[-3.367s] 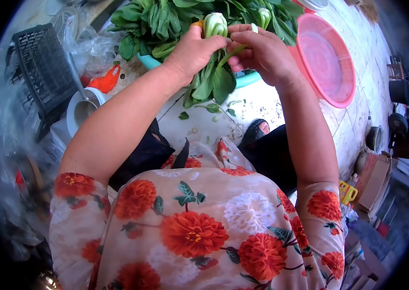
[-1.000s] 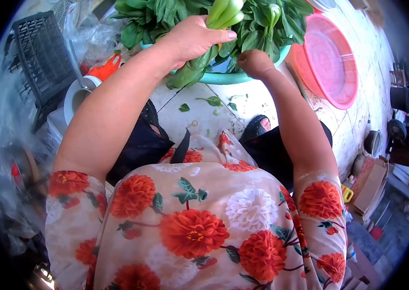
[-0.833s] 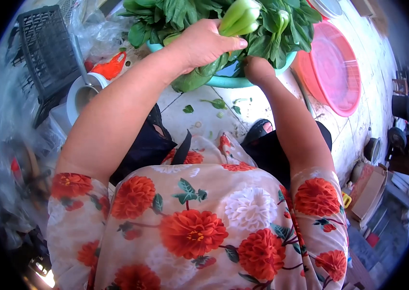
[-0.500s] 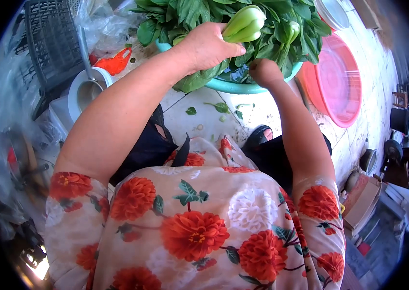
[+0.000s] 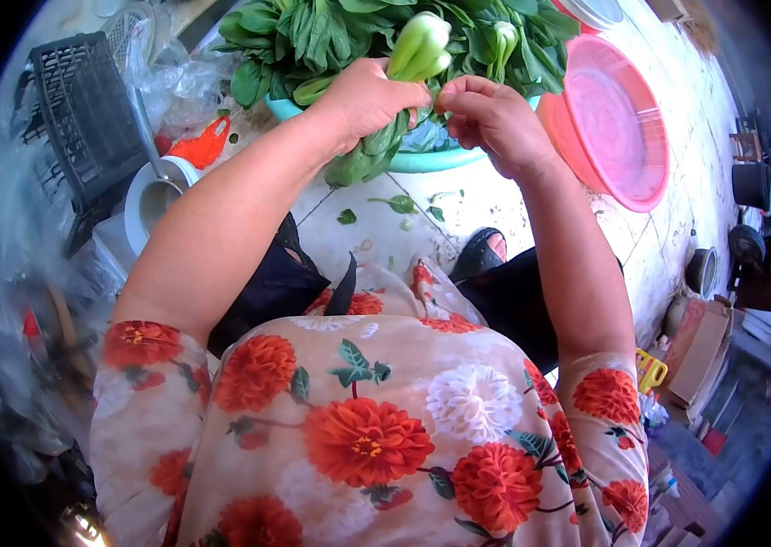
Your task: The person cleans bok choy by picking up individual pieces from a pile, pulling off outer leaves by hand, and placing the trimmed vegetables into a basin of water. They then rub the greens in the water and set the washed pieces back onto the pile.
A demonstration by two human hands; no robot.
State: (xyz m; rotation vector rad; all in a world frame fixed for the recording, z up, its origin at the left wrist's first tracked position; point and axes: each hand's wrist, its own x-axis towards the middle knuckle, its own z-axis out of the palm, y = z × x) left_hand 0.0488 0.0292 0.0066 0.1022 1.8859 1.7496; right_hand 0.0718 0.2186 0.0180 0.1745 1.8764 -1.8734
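Note:
My left hand (image 5: pixel 360 102) is closed around a bok choy (image 5: pixel 420 47), its pale base pointing up and its leaves hanging below my wrist. Just right of it, my right hand (image 5: pixel 502 126) is closed, thumb and forefinger pinched together close to the left fingers. Whatever may be between those fingertips is too small to make out. Both hands are over the near side of a turquoise basin (image 5: pixel 440 162), where some water shows. More leafy bok choy (image 5: pixel 312 36) is heaped across the basin, and one pale stalk base (image 5: pixel 502 44) stands out on the right.
A pink basin (image 5: pixel 618 118) stands to the right on the tiled floor (image 5: pixel 495 205). Loose leaf scraps (image 5: pixel 396 204) lie near my feet. At left are a black crate (image 5: pixel 84 109), a white bucket (image 5: pixel 144 205), clear plastic bags (image 5: pixel 180 87) and an orange bag (image 5: pixel 203 144).
My right hand has come up from low over the basin toward my left hand, turning so its pinched fingers show. My left hand still holds the bok choy. The view has shifted slightly.

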